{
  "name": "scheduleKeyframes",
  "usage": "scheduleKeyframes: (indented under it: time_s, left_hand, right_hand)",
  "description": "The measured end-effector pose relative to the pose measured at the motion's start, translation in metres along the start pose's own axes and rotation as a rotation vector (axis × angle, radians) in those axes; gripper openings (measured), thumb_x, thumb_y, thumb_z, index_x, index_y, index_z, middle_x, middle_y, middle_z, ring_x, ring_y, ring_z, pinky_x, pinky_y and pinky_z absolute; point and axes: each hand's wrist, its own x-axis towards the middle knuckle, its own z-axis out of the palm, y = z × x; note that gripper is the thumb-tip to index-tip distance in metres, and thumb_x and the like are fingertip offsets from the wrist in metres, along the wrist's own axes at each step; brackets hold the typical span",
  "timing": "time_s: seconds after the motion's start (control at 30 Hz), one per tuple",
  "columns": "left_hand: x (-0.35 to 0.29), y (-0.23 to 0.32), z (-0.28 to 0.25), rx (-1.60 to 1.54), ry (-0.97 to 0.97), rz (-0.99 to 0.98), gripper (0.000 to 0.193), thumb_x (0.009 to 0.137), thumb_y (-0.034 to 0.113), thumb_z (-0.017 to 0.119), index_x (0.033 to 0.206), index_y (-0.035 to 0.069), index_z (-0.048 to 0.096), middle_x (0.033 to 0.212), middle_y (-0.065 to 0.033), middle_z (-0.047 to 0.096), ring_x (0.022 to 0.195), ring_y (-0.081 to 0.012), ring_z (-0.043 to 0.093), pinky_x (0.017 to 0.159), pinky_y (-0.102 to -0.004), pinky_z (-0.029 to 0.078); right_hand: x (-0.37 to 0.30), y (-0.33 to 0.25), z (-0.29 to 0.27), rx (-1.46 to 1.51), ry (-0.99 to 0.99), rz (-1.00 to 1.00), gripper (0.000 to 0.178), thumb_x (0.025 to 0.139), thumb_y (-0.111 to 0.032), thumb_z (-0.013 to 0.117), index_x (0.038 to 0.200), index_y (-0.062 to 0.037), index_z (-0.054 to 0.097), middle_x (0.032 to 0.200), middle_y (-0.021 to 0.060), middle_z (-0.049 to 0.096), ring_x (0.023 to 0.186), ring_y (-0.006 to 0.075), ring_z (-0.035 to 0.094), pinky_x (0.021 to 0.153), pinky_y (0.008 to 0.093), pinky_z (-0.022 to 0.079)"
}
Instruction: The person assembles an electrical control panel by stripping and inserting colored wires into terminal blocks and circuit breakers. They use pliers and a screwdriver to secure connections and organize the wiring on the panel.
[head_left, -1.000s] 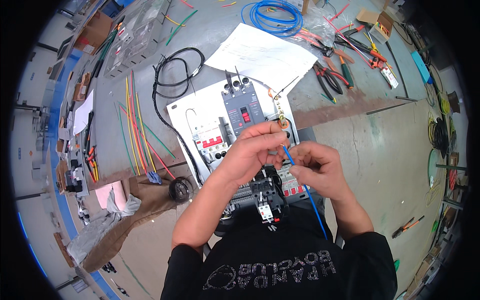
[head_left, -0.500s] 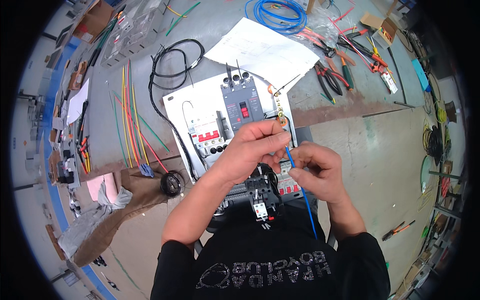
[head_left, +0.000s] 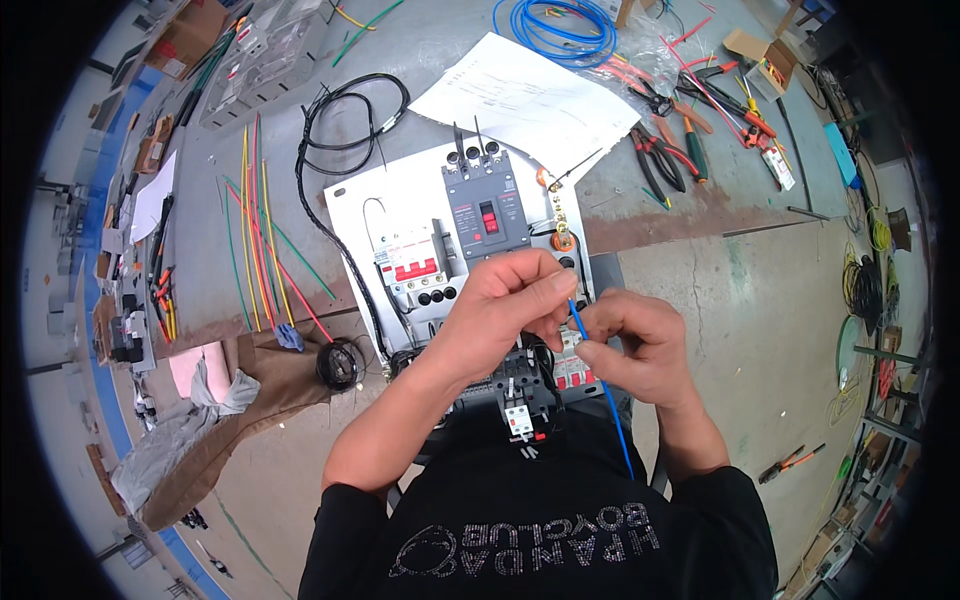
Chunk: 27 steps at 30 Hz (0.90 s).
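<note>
A blue wire (head_left: 612,410) runs up from my lap between my two hands. My left hand (head_left: 507,308) pinches its upper end between thumb and fingertips. Just below, my right hand (head_left: 637,345) grips the same wire, thumb against bent fingers. Both hands hover over a white mounting panel (head_left: 350,215). On it sit a large grey circuit breaker (head_left: 487,210) with a red switch, a smaller white breaker (head_left: 412,262) with red levers, and a brass terminal strip (head_left: 559,212). Nearer my body is a black contactor (head_left: 517,385), beside red-levered breakers (head_left: 575,370) partly hidden by my hands.
Paper sheets (head_left: 525,100) lie behind the panel, with a coil of blue wire (head_left: 560,35) beyond. Pliers (head_left: 660,160) and other hand tools are at the right. Loose coloured wires (head_left: 262,230) and a black cable bundle (head_left: 310,190) lie left. Another cutter (head_left: 790,463) rests on the floor.
My left hand has shifted very slightly down and left along with the wire's tip. Both hands keep their grip on the blue wire.
</note>
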Motion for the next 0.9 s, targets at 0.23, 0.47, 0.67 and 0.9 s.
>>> scheduleKeyframes:
  time_s: [0.23,0.47,0.67,0.9]
  left_hand:
    - [-0.008,0.003,0.008,-0.150,-0.028,-0.076,0.027,0.110,0.028,0.065,0.094,0.007,0.065,0.077,0.0009,0.061,0.066,-0.0073,0.061,0.057,-0.0254,0.057]
    - [-0.029,-0.009,0.014,-0.289,-0.092,-0.190,0.030,0.110,0.027,0.062,0.089,0.008,0.053,0.077,-0.0002,0.051,0.064,-0.0078,0.049,0.049,-0.0258,0.049]
    - [-0.034,-0.010,0.017,-0.336,-0.117,-0.194,0.029,0.110,0.027,0.062,0.090,0.008,0.054,0.078,0.0000,0.051,0.064,-0.0074,0.047,0.048,-0.0254,0.046]
    - [-0.029,-0.004,0.021,-0.208,-0.043,-0.052,0.030,0.112,0.030,0.062,0.091,0.010,0.059,0.072,0.0041,0.050,0.061,-0.0051,0.046,0.055,-0.0245,0.046]
  right_hand:
    - [0.006,-0.012,0.005,-0.048,-0.051,-0.139,0.019,0.084,0.002,0.078,0.102,0.0006,0.074,0.078,0.0049,0.065,0.063,0.0142,0.061,0.058,0.0298,0.047]
    - [-0.004,-0.017,0.009,-0.119,-0.148,-0.284,0.025,0.084,0.003,0.081,0.107,0.0005,0.073,0.083,0.0089,0.069,0.060,0.0196,0.065,0.055,0.0316,0.050]
    - [-0.002,-0.020,0.010,-0.175,-0.168,-0.349,0.027,0.085,0.003,0.081,0.111,-0.0002,0.073,0.087,0.0089,0.070,0.067,0.0215,0.068,0.059,0.0315,0.052]
    - [0.001,-0.014,0.003,-0.094,-0.157,-0.249,0.026,0.084,0.002,0.083,0.108,-0.0007,0.075,0.091,0.0097,0.071,0.072,0.0213,0.069,0.062,0.0316,0.054]
